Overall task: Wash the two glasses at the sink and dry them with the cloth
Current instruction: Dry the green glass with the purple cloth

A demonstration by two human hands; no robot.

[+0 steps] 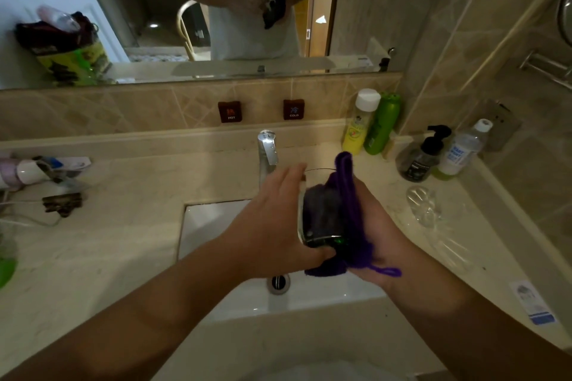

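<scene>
Centrally, over the white sink basin point(210, 226): clear glass point(312, 226), smooth-walled, stuffed with purple cloth point(349, 210) (knitted, fuzzy, a loop of yarn trailing at its lower edge). Left hand point(272, 226) wraps the glass's side, fingers closed around it. Right hand point(380, 235) presses the cloth against the glass, gripped on the fabric. Second glass point(425, 206), faceted and empty, stands on the beige marble counter point(123, 210) to the right. Behind it: yellow bottle point(360, 124), green bottle point(382, 124), dark pump bottle point(422, 155). Chrome faucet point(267, 151) stands just beyond the hands.
</scene>
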